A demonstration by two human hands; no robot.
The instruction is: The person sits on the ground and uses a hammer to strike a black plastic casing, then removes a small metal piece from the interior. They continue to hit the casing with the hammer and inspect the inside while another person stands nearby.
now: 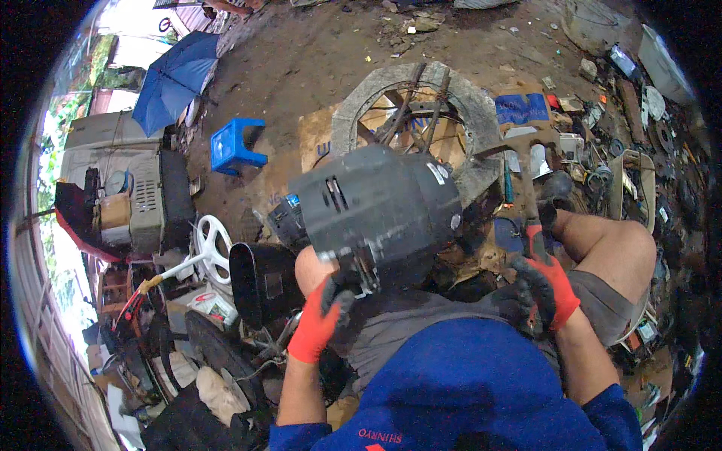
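Note:
A dark grey housing [391, 203] with slots and a metal bracket fills the middle, over my lap. My left hand [323, 316], in a red and black glove, is closed at the bracket on its lower edge. My right hand [547, 289], similarly gloved, holds a hammer [530, 195] upright by its red and black handle, head upward, to the right of the housing. A smaller black part [286, 222] shows behind the housing's left side, partly hidden. My bare knees are on either side.
An octagonal ring [353, 105] with metal bars lies on cardboard beyond the housing. A blue stool [233, 146], an open umbrella [169, 83], a white wheel [210, 248] and a black container [252, 286] are leftward. Assorted scrap [639, 180] crowds the right side.

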